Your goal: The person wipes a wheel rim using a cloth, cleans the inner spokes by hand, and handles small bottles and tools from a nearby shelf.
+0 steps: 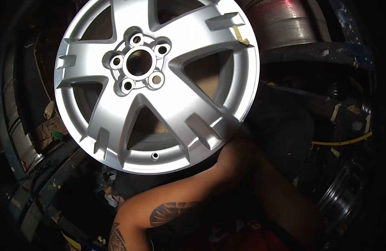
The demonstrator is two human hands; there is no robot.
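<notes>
A silver alloy wheel with wide spokes, a round centre bore and several lug holes fills the upper middle of the view. A strip of yellowish tape sticks to its right spoke near the rim. My left hand, at the end of a tattooed forearm, is at the lower right edge of the wheel. My right hand is close beside it, mostly in deep shadow. Both sets of fingers are dark and blurred, so their grip on the rim cannot be made out.
Another metal wheel barrel rests on a paint-spotted dark frame at the upper right. A yellow strip and a shiny rim lie at right. Tape scraps and a green piece are at left.
</notes>
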